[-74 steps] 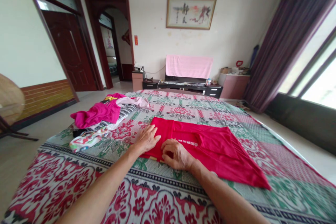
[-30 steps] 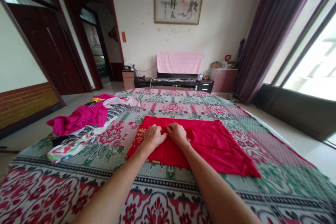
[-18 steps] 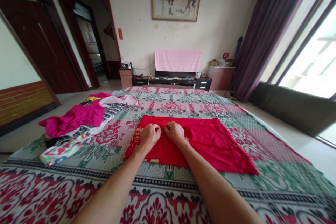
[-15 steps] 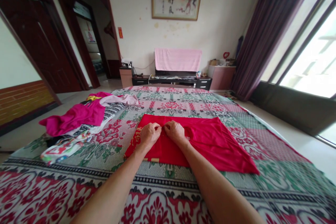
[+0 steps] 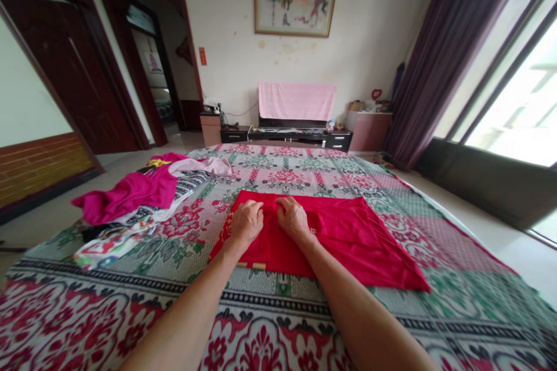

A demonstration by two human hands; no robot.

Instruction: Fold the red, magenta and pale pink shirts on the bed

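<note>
A red garment (image 5: 343, 232) lies folded flat in front of me, with yellow-gold printing at its left end and a small light mark near the middle. My left hand (image 5: 247, 221) rests on its left part, the fingers bent a little and apart, tips down on the cloth. Beside it, my right hand (image 5: 293, 219) touches the cloth in the same way, its index finger pointing towards the left hand. A narrow strip of red fabric shows between the two hands. Both palms and some fingertips are hidden from me.
Under the garment spreads a patterned bedcover (image 5: 285, 177). To the left is a loose pile of clothes with a magenta garment (image 5: 143, 191) on top and a colourful printed one (image 5: 115, 243) at its near edge. A low cabinet (image 5: 235, 135) stands beyond the bed.
My hands have moved slightly apart, the left one to the left, and their fingers have loosened from a closer pinch. The red garment lies almost as before. The view has tilted slightly.
</note>
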